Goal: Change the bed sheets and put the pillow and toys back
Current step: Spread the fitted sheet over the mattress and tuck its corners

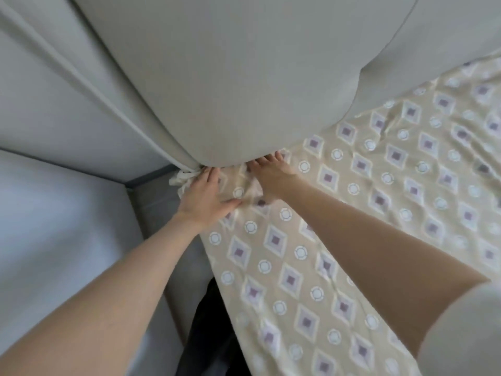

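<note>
Head view: a beige sheet (pixel 339 240) printed with purple diamonds and white rings covers the mattress, creased near the padded grey headboard (pixel 217 77). Left hand (pixel 202 198) lies flat on the sheet at the bed's corner, fingers together pointing at the headboard's base, thumb spread aside. A bunched white fold of fabric (pixel 183 181) sits just beside it. Right hand (pixel 271 173) presses down close by, fingertips at the seam under the headboard; its exact grip cannot be told. No pillow or toys in view.
</note>
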The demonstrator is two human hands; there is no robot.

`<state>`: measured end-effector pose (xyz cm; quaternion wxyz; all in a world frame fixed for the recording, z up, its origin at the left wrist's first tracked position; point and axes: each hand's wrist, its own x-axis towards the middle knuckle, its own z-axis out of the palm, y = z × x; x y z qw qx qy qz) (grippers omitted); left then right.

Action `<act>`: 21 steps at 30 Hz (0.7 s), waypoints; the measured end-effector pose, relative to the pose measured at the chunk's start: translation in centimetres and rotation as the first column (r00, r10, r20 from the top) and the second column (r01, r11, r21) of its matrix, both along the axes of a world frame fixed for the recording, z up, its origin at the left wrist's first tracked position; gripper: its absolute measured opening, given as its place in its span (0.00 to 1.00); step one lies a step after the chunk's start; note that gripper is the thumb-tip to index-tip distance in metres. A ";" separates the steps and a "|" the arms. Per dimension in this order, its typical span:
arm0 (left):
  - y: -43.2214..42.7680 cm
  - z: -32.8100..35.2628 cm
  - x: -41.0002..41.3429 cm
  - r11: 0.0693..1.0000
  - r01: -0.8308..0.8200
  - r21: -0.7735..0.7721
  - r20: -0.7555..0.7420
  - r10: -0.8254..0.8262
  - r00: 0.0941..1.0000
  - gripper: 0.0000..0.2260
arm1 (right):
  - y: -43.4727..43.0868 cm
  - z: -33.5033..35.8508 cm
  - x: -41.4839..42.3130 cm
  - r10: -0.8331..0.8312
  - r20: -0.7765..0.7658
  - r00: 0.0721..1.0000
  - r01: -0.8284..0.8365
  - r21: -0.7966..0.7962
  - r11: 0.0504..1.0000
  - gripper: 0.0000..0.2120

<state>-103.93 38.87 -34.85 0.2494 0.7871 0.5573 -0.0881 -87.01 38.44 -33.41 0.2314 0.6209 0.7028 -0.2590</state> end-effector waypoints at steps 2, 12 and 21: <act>0.1 -0.3 -0.2 0.999 -0.007 -0.038 -0.017 0.007 1.000 0.41 | 0.3 0.2 -0.2 -0.004 0.032 0.999 0.005 -0.028 1.000 0.42; -0.9 4.2 1.1 0.976 0.035 -0.217 -0.206 -0.081 0.975 0.29 | -4.3 3.7 0.7 -0.311 -0.244 0.919 0.281 -0.148 0.948 0.36; -4.6 15.9 5.4 0.971 -0.025 -0.240 0.206 0.076 0.976 0.19 | -11.8 16.2 4.9 -0.699 -0.462 0.546 0.752 -0.097 0.652 0.26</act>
